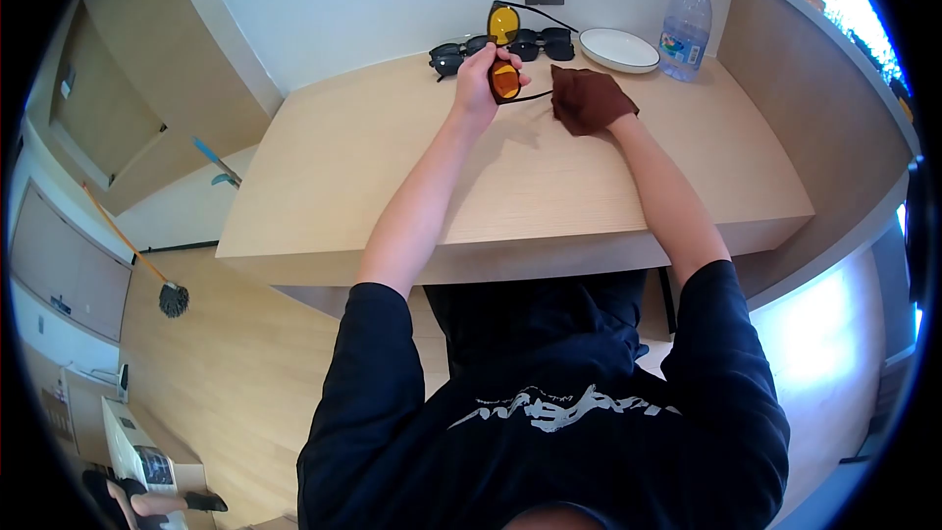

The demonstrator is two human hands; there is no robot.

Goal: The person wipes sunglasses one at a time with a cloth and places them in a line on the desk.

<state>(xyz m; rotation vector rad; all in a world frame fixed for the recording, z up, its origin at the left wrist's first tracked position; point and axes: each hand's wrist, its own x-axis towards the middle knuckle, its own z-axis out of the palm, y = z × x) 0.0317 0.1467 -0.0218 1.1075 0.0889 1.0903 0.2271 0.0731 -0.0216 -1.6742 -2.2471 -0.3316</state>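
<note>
My left hand (479, 84) is closed on a pair of yellow-orange tinted sunglasses (503, 26), held upright above the desk with its arms stretched out to the right. A brown cloth (587, 100) covers my right hand (610, 116), hiding its fingers; the cloth is near the tip of the lower glasses arm. Behind the tinted pair lie dark sunglasses (447, 60) on the left and more dark sunglasses (557, 44) on the right.
A white plate (619, 50) and a large plastic bottle (685, 27) stand at the back right of the wooden desk (549, 186). A partition (819, 79) borders the right side. On the floor at left is a mop (174, 298); a person's leg (162, 503) shows lower left.
</note>
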